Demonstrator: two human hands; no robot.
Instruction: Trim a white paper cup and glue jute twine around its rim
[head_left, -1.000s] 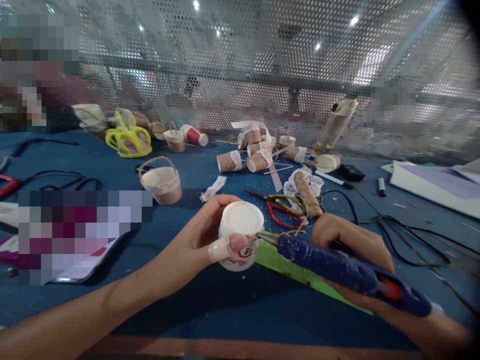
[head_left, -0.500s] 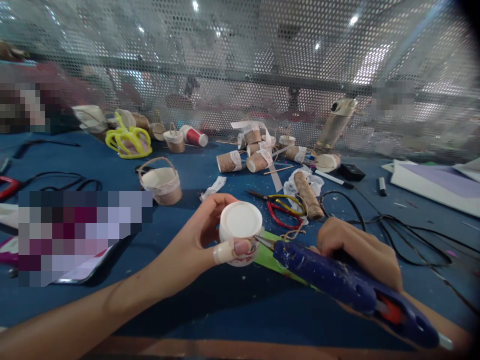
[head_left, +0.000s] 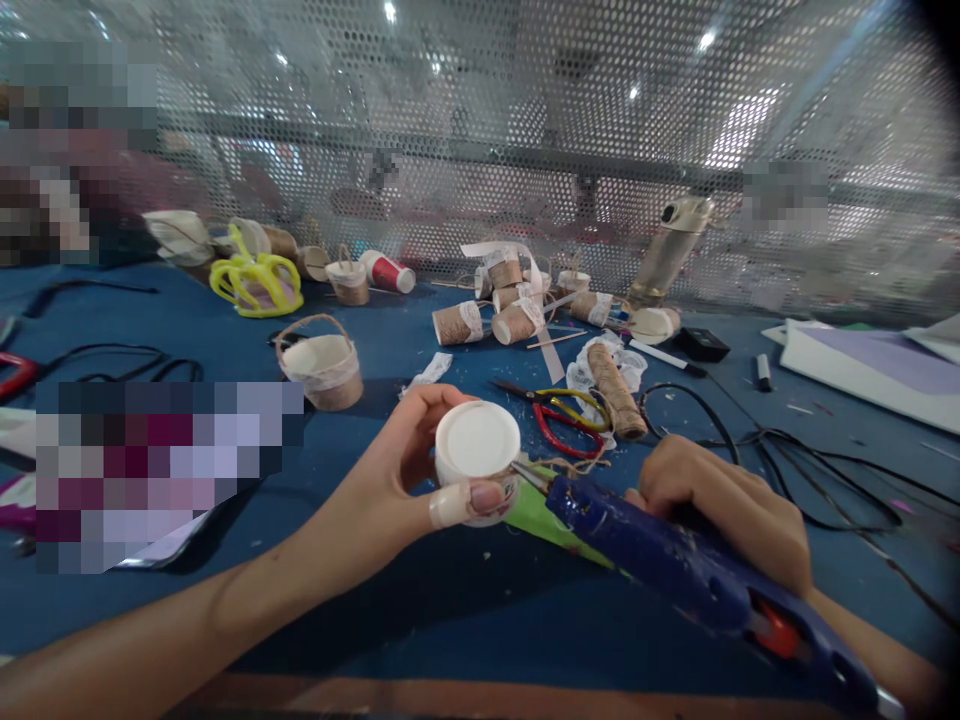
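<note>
A white paper cup [head_left: 477, 440], base up and tilted, is gripped by my left hand [head_left: 412, 465], whose thumb wears a bandage and lies across the printed side. My right hand [head_left: 724, 510] is closed around a blue glue gun [head_left: 660, 555]. The gun's metal nozzle meets or nearly meets the cup's side near its base edge. Behind the nozzle lies a green strip [head_left: 551, 525]. Red and yellow scissors [head_left: 566, 420] rest beyond the cup, beside a roll of brown twine [head_left: 615, 392] on white lace [head_left: 581, 372].
A twine-wrapped cup basket [head_left: 326, 372] stands at left. Several wrapped cups [head_left: 517, 318] are piled at the back, near a bottle [head_left: 671, 250]. Black cable [head_left: 817, 520] loops at right by paper sheets [head_left: 885, 370]. A perforated metal screen [head_left: 480, 130] closes the table's far side.
The cup has tipped and turned slightly in my left hand, moving a little to the left. My right hand and the glue gun have shifted slightly, the nozzle still by the cup.
</note>
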